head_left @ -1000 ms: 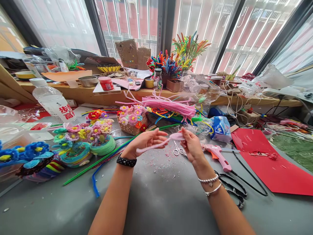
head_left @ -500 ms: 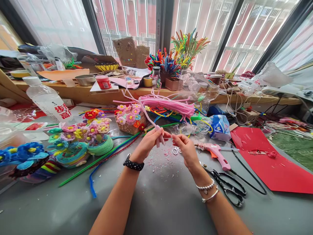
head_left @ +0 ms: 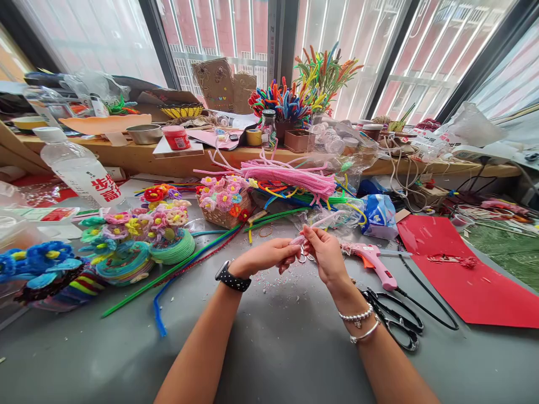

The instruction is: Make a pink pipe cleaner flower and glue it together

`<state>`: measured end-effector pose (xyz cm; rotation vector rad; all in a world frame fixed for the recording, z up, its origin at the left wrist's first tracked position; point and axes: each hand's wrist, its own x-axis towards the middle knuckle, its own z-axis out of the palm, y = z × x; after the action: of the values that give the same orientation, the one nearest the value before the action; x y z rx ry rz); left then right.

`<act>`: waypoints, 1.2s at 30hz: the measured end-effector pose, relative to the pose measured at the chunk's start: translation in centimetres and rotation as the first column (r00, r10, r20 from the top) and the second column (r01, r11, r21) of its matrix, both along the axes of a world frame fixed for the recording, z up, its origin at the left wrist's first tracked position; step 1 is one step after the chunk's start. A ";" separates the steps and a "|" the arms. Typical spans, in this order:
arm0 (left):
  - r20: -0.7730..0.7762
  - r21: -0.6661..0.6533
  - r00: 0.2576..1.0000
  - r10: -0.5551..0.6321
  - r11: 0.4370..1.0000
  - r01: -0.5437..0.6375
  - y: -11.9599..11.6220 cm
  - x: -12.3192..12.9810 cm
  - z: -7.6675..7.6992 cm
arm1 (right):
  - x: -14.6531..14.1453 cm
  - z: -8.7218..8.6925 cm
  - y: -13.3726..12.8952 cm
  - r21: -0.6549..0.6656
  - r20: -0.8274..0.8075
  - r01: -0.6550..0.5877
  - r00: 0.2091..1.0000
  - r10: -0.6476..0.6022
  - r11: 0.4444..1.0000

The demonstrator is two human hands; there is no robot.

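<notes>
Both hands meet at the middle of the view around a pale pink fuzzy stem (head_left: 298, 239). My left hand (head_left: 269, 255) pinches it from the left, fingers pointing right. My right hand (head_left: 323, 252) grips it between thumb and forefinger, and part of the stem sticks out to the upper right. Fingers hide much of its shape. Behind the hands lies a bundle of pink stems (head_left: 290, 177). A pair of small scissors (head_left: 303, 257) is partly covered by the fingers.
Flower pots (head_left: 172, 247) and a water bottle (head_left: 80, 168) stand left. A pink glue gun (head_left: 374, 264), black scissors (head_left: 396, 320) and red sheet (head_left: 463, 269) lie right. Green stems (head_left: 168, 275) cross the grey table (head_left: 273, 348). A flower basket (head_left: 219, 216) stands behind.
My hands have come together, the left moving right and turning its fingers rightward. The pale pink stem, earlier rising to the upper left from my left hand, now extends to the upper right.
</notes>
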<state>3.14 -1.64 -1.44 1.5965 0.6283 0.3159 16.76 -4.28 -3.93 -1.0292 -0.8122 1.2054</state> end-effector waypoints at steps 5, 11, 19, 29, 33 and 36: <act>0.065 -0.104 0.997 0.038 0.994 -0.031 -0.2 0.5 0.1 | -0.2 0.4 -0.1 -0.010 -0.145 0.062 0.987 -0.063 0.998; 0.085 -0.152 0.996 0.041 0.988 -0.028 -0.4 0.2 0.7 | 0.6 0.7 -0.3 0.064 -0.040 -0.156 0.987 0.159 0.986; 0.055 0.165 0.983 0.173 0.970 -0.179 0.3 0.5 -0.2 | 0.6 1.1 -0.1 -0.028 -0.175 0.119 0.977 -0.122 0.993; -0.022 0.372 0.978 0.206 0.910 -0.183 0.0 0.2 0.2 | 0.7 0.9 -0.1 -0.088 -0.218 0.177 0.957 -0.192 0.980; 0.000 0.367 0.971 0.238 0.903 -0.222 0.3 0.2 -0.1 | 0.9 1.3 0.0 -0.065 -0.185 0.128 0.973 -0.138 0.990; 0.055 0.283 0.930 0.364 0.887 -0.364 1.2 -0.5 -0.6 | 2.2 1.8 -1.0 -0.048 -0.088 0.040 0.995 -0.044 0.998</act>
<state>2.69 -0.47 -1.99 1.7506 0.9179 0.7161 18.93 -5.25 -2.18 -1.0178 -0.6935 1.2301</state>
